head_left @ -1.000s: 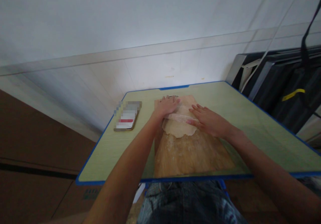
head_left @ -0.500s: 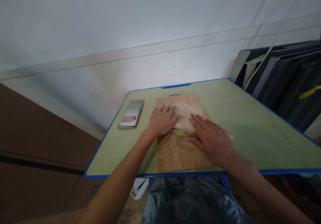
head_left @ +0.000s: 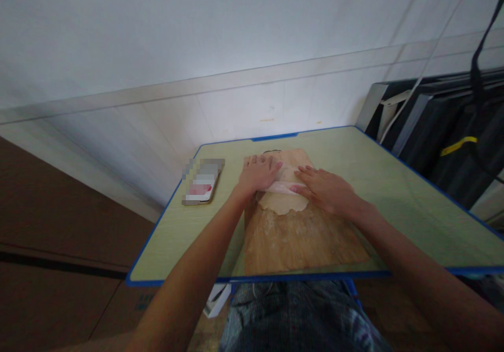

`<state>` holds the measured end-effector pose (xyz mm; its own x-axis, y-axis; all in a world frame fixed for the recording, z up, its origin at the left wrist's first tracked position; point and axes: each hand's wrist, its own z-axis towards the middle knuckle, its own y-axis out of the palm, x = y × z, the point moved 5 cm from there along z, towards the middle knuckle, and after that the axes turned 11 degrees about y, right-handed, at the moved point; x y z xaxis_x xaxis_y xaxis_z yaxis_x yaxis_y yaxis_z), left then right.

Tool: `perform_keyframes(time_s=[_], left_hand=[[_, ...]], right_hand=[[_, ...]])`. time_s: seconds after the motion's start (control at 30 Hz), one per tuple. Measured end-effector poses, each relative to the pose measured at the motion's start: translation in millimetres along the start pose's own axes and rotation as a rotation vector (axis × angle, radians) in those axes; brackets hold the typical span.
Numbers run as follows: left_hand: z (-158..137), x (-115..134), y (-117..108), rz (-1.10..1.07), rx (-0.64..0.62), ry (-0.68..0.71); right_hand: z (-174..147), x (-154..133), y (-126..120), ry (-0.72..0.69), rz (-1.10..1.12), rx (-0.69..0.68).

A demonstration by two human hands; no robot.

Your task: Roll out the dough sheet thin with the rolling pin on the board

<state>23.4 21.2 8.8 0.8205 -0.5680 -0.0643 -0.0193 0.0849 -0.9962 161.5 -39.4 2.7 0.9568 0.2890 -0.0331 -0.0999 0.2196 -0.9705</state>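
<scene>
A flattened sheet of dough (head_left: 281, 204) lies on the wooden board (head_left: 291, 244), its ragged near edge facing me. Across it runs a pale, floury, rod-like shape (head_left: 280, 187), which looks like a rolling pin; whether dough wraps around it I cannot tell. My left hand (head_left: 260, 172) rests palm down over its left end, with fingers stretched away from me. Over the right end lies my right hand (head_left: 325, 188), also flat, its fingers pointing inward and thumb along the rod. Both palms hide the rod's ends. Flour dusts the board.
A phone (head_left: 202, 181), partly pixelated, lies left of the board on the green table (head_left: 394, 199) with a blue rim. A white wall (head_left: 236, 107) stands behind the table. Dark flat panels (head_left: 441, 115) lean at the right, with a black strap (head_left: 477, 68) hanging before them.
Both hands have moved slightly away from me over the board. More of the dough's near part now shows below them, and the pale rod is visible between the hands.
</scene>
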Motion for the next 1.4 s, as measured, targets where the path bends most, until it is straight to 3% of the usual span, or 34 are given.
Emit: perform_keyframes(time_s=[0.13, 0.3, 0.4, 0.53, 0.73, 0.93, 1.07, 1.2, 1.3, 1.4], left_hand=[[-37, 14, -2, 0.032, -0.015, -0.006], [-76, 29, -8, -0.043, 0.012, 0.083], [-71, 27, -7, -0.061, 0.005, 0.076], [-34, 10, -3, -0.063, -0.002, -0.001], [11, -8, 2, -0.103, -0.002, 0.041], [-22, 8, -1, 0.031, -0.031, 0.052], [-61, 23, -5, -0.09, -0.056, 0.071], [-88, 30, -8, -0.198, -0.039, 0.086], [-88, 28, -7, -0.212, -0.022, 0.102], [-68, 18, -3, -0.172, -0.033, 0.084]], right_hand=[[-31, -16, -4, 0.021, 0.007, 0.109], [-67, -29, -6, -0.007, 0.067, 0.23], [-62, -26, -5, -0.035, 0.084, 0.177], [-25, -10, -2, -0.004, -0.015, 0.073], [19, 12, 5, 0.034, -0.015, -0.101], [-8, -3, -3, 0.031, -0.022, 0.002], [-45, -20, -7, 0.058, 0.019, 0.125], [-69, -30, -8, -0.001, 0.023, 0.226], [-68, -29, -8, -0.022, 0.016, 0.231], [-50, -21, -5, 0.004, -0.011, 0.142]])
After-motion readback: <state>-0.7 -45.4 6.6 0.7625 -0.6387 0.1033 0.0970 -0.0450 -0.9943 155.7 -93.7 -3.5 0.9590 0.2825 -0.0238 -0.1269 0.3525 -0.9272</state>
